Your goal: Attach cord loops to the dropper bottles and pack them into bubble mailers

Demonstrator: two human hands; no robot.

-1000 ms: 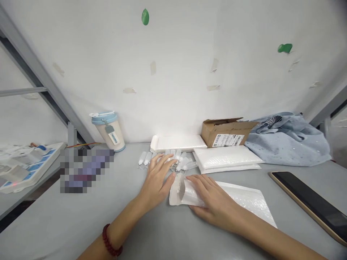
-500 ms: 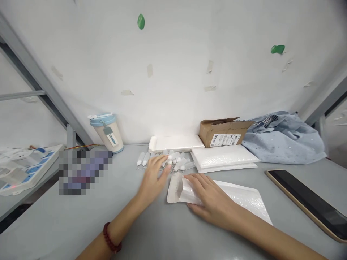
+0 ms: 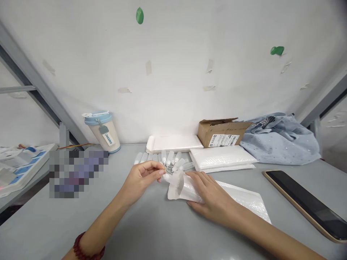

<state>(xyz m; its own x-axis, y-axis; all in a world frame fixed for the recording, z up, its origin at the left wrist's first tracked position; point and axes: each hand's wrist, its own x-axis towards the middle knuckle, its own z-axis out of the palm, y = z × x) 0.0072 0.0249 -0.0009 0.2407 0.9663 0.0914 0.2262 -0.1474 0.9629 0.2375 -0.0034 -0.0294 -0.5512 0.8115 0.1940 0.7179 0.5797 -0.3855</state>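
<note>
A small translucent plastic tube [image 3: 168, 178] points into the mouth of a white bubble mailer [image 3: 245, 196]. My left hand [image 3: 141, 179] pinches the tube's near end between thumb and fingertips. On the mailer, close to its opening, lies my right hand [image 3: 210, 193], thumb at the lower edge and fingers over the top, gripping it with the mouth parted. Just behind both hands sits a loose group of similar tubes [image 3: 170, 157] with thin loops at their ends.
Behind the tubes lie stacked white mailers [image 3: 176, 142] and more bubble mailers [image 3: 223, 157]. A cardboard box [image 3: 225, 131] and blue cloth [image 3: 280, 142] stand against the wall. A phone [image 3: 306, 202] is at right; a cup [image 3: 104, 131] and power strip [image 3: 32, 166] at left.
My left hand has come back from the group of tubes with one tube pinched in it, now at the mailer's mouth. My right hand stays on the mailer.
</note>
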